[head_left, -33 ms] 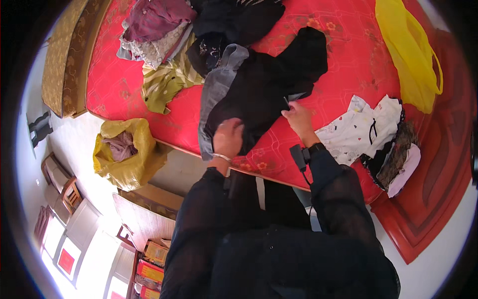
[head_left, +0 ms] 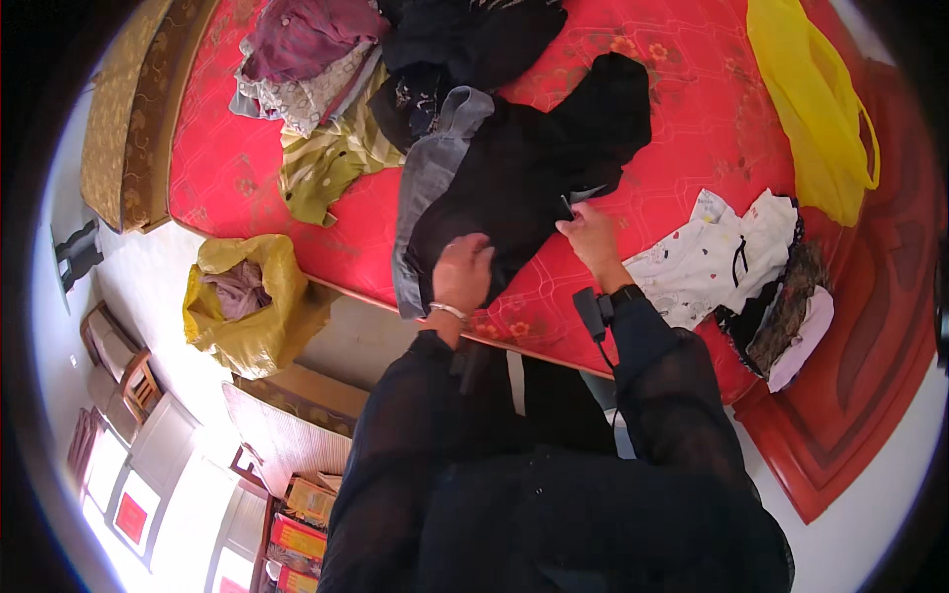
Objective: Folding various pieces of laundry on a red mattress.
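Note:
A black garment (head_left: 524, 148) with sheer grey cloth (head_left: 435, 153) along its left side lies spread on the red flowered mattress (head_left: 692, 138). My left hand (head_left: 463, 272), a bracelet at its wrist, rests on the lower left part of the garment with its fingers loosely extended. At the garment's right edge, my right hand (head_left: 590, 235) is closed in a pinch beside a small grey patch. A thin dark bit sticks up by its fingertips; what exactly they grip is too small to make out.
Folded clothes (head_left: 311, 49) and black clothing (head_left: 474, 40) lie at the back, near an olive patterned cloth (head_left: 331, 173). On the right are a white printed garment (head_left: 712, 257) and a yellow bag (head_left: 811, 109). A yellow sack (head_left: 262, 326) with cloth inside stands left of the bed.
My left hand has slid slightly to the right over the black garment. My right hand has hardly moved, and the clothes lie as before.

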A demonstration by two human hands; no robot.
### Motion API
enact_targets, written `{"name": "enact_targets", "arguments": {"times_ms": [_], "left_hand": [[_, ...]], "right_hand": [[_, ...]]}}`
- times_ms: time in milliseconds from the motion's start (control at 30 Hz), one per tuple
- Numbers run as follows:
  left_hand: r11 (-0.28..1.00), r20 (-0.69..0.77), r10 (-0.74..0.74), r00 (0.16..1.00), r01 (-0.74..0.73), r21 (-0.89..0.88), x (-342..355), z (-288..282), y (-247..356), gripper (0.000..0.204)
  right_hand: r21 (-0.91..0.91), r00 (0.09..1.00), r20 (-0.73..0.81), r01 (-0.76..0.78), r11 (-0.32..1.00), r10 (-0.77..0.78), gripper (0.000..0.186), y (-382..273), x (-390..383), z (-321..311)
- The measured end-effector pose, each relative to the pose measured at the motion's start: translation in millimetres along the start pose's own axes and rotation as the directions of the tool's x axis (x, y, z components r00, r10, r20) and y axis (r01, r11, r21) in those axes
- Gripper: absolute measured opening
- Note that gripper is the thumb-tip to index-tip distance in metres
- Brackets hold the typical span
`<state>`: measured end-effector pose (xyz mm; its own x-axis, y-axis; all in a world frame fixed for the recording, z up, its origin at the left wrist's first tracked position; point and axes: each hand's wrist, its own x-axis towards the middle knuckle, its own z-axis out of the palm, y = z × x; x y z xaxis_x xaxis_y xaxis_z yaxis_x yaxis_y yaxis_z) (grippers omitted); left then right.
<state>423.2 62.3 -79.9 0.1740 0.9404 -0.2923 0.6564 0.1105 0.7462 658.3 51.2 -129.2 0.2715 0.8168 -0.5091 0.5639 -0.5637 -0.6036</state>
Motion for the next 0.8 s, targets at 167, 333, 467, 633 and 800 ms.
{"name": "enact_targets", "arguments": {"times_ms": [167,333,467,633,800], "left_hand": [[0.998,-0.036,0.065,0.997,-0.066,-0.022,12,29,32,0.020],[0.973,-0.126,0.174,0.977,-0.151,0.174,42,42,66,0.034],[0.896,0.237,-0.133,0.962,0.014,0.445,54,55,54,0.029],[0.967,0.227,-0.136,0.964,0.079,0.243,36,55,8,0.014],[0.968,0.054,-0.124,0.991,0.133,-0.214,19,26,26,0.009]], "right_hand": [[-0.136,0.970,-0.092,0.210,0.968,-0.224,0.019,-31,-29,4],[-0.292,0.835,-0.054,0.512,0.808,-0.548,0.014,-51,-62,-6],[-0.179,0.916,0.212,0.378,0.908,-0.340,0.027,-25,-62,3],[0.158,1.000,0.029,-0.002,0.987,-0.002,0.038,-17,-34,-7],[-0.016,0.998,0.004,-0.057,0.998,0.057,0.037,19,-11,-17]]}}
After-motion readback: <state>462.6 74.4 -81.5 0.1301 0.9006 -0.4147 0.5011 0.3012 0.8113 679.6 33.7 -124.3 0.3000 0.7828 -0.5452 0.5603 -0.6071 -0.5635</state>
